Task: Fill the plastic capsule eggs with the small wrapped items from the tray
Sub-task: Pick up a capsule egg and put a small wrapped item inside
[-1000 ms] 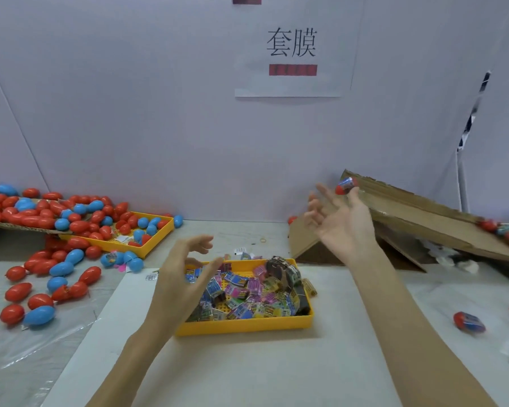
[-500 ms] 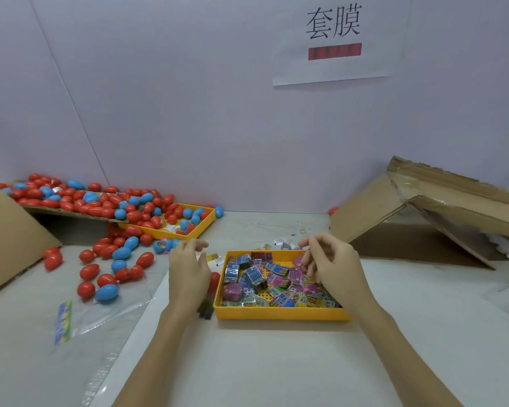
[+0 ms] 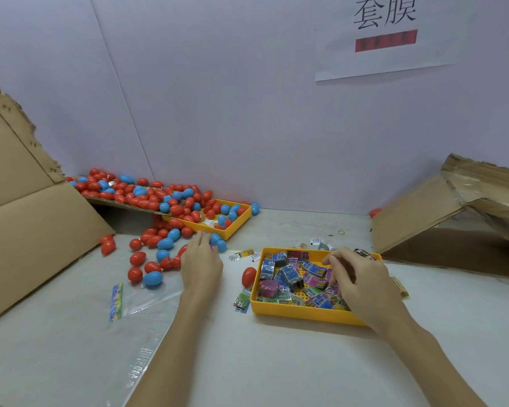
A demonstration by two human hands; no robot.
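Right hand (image 3: pixel 356 280) digs in the yellow tray (image 3: pixel 300 311), fingers curled; can't tell if they've pinched anything. Left hand (image 3: pixel 200 264), relaxed, reaches toward the eggs (image 3: pixel 152 279) left of the tray. Best to grab just one packet.

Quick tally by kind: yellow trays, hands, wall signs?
Yellow plastic trays: 2
Bare hands: 2
White paper wall sign: 1
Total: 5

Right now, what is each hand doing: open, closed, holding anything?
Left hand: open, fingers reaching at loose red and blue plastic eggs.
Right hand: fingers curled into yellow plastic tray; grip cannot be told.
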